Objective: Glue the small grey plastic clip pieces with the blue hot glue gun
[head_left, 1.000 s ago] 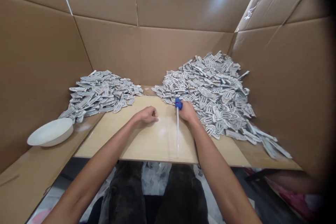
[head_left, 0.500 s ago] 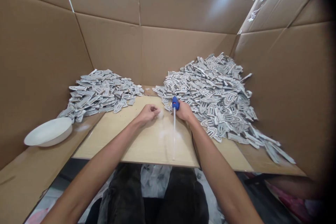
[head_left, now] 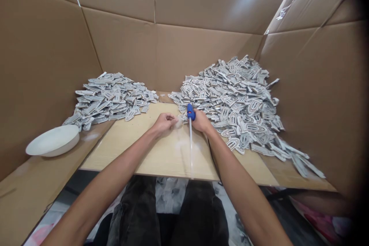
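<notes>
My right hand [head_left: 201,120] is wrapped round a blue hot glue gun [head_left: 190,112]. A long, whitish glue stick [head_left: 190,146] sticks out of its back end towards me. Left of the gun, my left hand [head_left: 163,123] is closed in a pinch above the pale board [head_left: 155,157]. At its fingertips shows a small, blurred whitish piece [head_left: 178,123], too unclear to name. The gun's nozzle points away from me and is hidden. Just behind the gun lies the large heap of grey-white arched pieces [head_left: 230,96] with slotted openings.
A smaller heap of similar pieces [head_left: 112,98] lies at the back left. The white bowl [head_left: 53,142] stands at the left on cardboard. Tall cardboard walls [head_left: 207,52] close in the back and both sides. The board's front edge is just above my legs.
The view has shifted slightly. Both hands stay close together, with the glue gun still in my right hand and slightly nearer my left fingers.
</notes>
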{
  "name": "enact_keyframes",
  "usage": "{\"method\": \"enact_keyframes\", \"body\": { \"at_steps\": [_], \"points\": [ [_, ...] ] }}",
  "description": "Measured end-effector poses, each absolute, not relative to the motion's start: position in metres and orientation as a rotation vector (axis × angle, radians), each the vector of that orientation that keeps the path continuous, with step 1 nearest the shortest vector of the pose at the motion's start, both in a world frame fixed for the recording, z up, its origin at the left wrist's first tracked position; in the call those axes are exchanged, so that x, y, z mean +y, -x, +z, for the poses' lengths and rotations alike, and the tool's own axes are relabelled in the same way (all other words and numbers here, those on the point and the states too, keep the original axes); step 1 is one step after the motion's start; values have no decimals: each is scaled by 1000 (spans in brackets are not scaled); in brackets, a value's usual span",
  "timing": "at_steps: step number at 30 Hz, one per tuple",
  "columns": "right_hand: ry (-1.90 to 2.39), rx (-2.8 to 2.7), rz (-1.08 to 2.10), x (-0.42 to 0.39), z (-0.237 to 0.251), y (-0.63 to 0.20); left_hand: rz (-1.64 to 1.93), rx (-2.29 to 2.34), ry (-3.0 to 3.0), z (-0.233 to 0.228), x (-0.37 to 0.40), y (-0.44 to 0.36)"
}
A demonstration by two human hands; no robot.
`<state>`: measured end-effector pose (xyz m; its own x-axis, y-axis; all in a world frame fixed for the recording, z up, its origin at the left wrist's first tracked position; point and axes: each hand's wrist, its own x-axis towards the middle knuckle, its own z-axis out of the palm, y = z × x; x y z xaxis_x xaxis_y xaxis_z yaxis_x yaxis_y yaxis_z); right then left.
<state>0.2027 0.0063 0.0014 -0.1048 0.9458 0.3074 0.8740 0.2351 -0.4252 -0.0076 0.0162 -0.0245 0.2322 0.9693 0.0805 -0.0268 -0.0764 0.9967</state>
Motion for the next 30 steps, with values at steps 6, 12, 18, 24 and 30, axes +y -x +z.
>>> {"method": "enact_keyframes", "body": {
  "at_steps": [6, 12, 18, 24, 30],
  "points": [
    [1544, -1860, 293, -1, 3, -197, 1121, 944, -1323, -22, 15, 8],
    [1229, -1799, 605, -3, 1, -189, 1196, 962, -1490, -29, 20, 7],
    [1499, -1560, 427, 2, -1, -201, 1192, 987, -2114, -38, 24, 9],
    [1567, -1499, 514, 5, -6, -204, 917, 1062, -2361, -38, 28, 8],
    [1538, -1502, 413, -3, 3, -202, 1054, 1174, -2242, -30, 25, 11]
  ]
}}
